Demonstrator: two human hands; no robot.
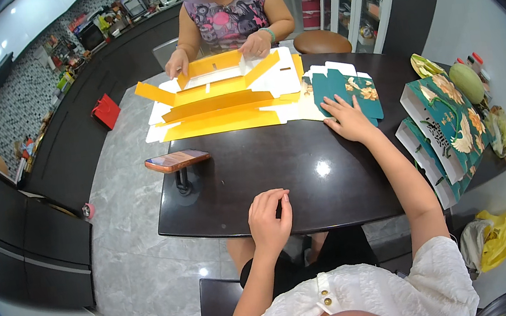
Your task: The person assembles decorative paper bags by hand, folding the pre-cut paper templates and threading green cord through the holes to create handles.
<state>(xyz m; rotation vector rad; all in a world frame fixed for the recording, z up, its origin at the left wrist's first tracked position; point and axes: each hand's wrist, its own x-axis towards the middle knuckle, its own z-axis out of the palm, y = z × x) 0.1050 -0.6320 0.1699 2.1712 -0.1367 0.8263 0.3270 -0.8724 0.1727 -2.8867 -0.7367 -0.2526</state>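
Note:
My right hand (349, 119) lies with its fingers spread on a flat green cardboard box blank (331, 87) printed with pale flowers. Over the table's near edge, my left hand (268, 219) hangs loosely bent, thumb apart from the fingers, holding nothing. To the left of the green blank, yellow and white cardboard box blanks (223, 122) lie opened out with some flaps raised. Across the table, another person's two hands (257, 44) hold the far part of a yellow one.
A phone (177, 159) sits on a stand at the table's left. Finished-looking green floral boxes (451, 127) stand at the right, beside a melon (467, 83). A brown stool (322, 42) is beyond the table; a yellow bag (504, 237) lies low at the right.

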